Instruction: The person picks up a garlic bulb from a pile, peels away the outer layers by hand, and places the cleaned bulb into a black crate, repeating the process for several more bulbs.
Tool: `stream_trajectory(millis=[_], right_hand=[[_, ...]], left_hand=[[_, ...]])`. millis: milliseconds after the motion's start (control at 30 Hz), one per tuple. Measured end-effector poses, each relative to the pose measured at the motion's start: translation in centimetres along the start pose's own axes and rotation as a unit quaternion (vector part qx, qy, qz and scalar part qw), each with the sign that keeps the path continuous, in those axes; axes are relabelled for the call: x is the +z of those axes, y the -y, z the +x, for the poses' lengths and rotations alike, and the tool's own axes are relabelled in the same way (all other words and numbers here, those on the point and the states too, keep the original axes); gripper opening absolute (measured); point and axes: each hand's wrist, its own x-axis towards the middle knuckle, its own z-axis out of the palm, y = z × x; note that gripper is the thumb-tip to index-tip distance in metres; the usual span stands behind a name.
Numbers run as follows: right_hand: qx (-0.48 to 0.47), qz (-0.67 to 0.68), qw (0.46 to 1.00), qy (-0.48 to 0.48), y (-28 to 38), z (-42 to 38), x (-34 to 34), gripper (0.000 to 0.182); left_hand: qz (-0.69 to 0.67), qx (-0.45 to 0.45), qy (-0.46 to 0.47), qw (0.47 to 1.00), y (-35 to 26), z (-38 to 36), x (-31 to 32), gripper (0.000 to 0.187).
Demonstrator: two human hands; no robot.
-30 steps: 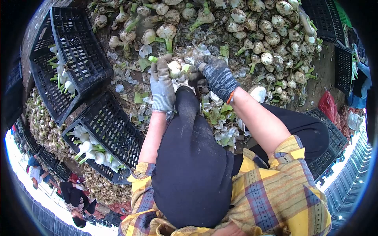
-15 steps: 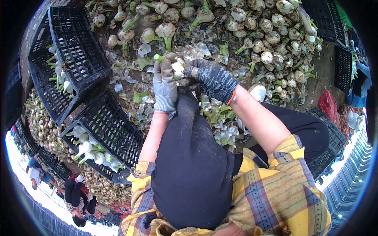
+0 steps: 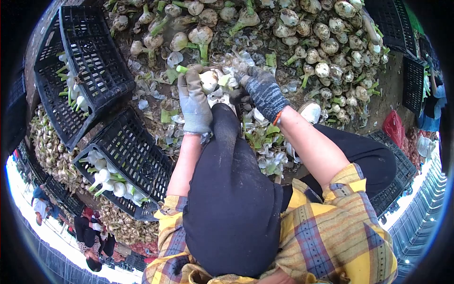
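Observation:
In a pale grey, dirt-stained glove, my left hand point(image 3: 194, 99) is closed around a garlic bulb point(image 3: 209, 82). The bulb's short green stem sticks out to the left, past the thumb and fingers. My right hand point(image 3: 264, 92), in a dark speckled knit glove, is closed just right of the bulb, its fingertips on a loose flap of garlic skin point(image 3: 228, 81) that hangs off the bulb's side. Both hands are above my bent knee. Peeled skins and leaf scraps point(image 3: 269, 156) litter the ground around them.
Unpeeled garlic bulbs point(image 3: 331, 46) are heaped ahead and to the right. Black plastic crates point(image 3: 97, 59) stand at the left, some with white trimmed garlic point(image 3: 113, 184) inside. A red bag point(image 3: 394, 127) lies at the right. Other people point(image 3: 90, 236) are at the lower left.
My right hand has shifted right and turned, drawing the skin flap away from the bulb. My left hand has moved slightly left and tilted the bulb, so more of it shows.

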Motion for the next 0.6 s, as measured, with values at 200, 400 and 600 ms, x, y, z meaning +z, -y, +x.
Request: stream_trajectory(millis=[200, 400, 600], right_hand=[[0.121, 0.194, 0.961, 0.154, 1.9, -0.8, 1.5, 0.028], [0.070, 0.194, 0.956, 0.207, 1.8, -1.2, 1.6, 0.025], [0.054, 0.262, 0.946, 0.181, 1.0, -1.3, 1.6, 0.020]], left_hand=[[0.045, -0.012, 0.025, 0.999, -0.5, -0.4, 0.1, 0.030], [0.042, -0.023, 0.035, 0.998, 0.0, -0.5, -0.2, 0.037], [0.047, -0.013, 0.035, 0.998, 0.4, -0.2, -0.4, 0.037]])
